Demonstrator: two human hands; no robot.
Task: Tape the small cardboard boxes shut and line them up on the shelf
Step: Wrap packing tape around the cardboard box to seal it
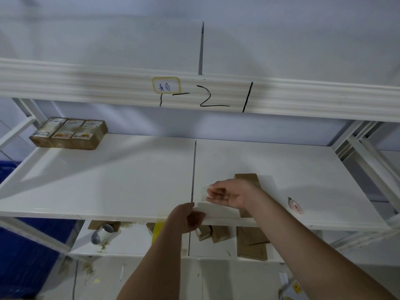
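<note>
Shelving: I'm looking at a white metal shelf unit (pixel 97 180) standing against a pale wall, its middle board split by a dark seam.
Beam writing: the upper beam (pixel 303 94) is carrying black marker strokes reading roughly "1-2 1", and I'm seeing a yellow-edged label (pixel 166 85) with blue handwritten characters I can't read.
Taped boxes: three small cardboard boxes (pixel 69 133) are sitting side by side at the back left of the board, touching; their printed stickers are too blurred for me to read.
Current box: a plain cardboard box (pixel 246 178) is lying on the board's right half, partly hidden behind my right wrist.
Clear tape strip: a strip (pixel 203 192) is stretching between both hands.
Left hand: my left hand (pixel 188 217) is curling its fingers, pinching the strip's lower end at the board's front edge.
Right hand: my right hand (pixel 227 193) is pinching the upper end, fingers bent.
Tape roll: a tape roll (pixel 294 205) is lying flat, right of the box.
Lower shelf: more cardboard boxes (pixel 252 243) are lying below.
</note>
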